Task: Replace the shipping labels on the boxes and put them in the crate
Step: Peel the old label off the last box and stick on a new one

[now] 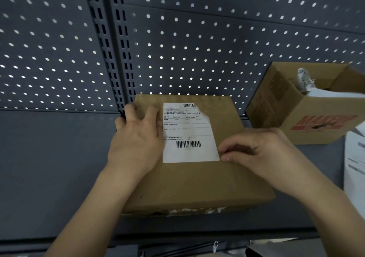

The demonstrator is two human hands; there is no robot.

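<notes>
A flat brown cardboard box (197, 179) lies on the dark shelf in front of me. A white shipping label (188, 136) with barcodes is stuck on its top; the label's upper right corner is torn away. My left hand (138, 134) presses flat on the box's upper left part, fingers spread, touching the label's left edge. My right hand (254, 152) rests on the box at the right, its fingertips pinched at the label's lower right corner.
An open cardboard box (308, 118) with red print stands at the back right, white items inside. White paper sheets (355, 164) lie at the far right edge. A grey pegboard wall (177, 39) rises behind the shelf (55, 168).
</notes>
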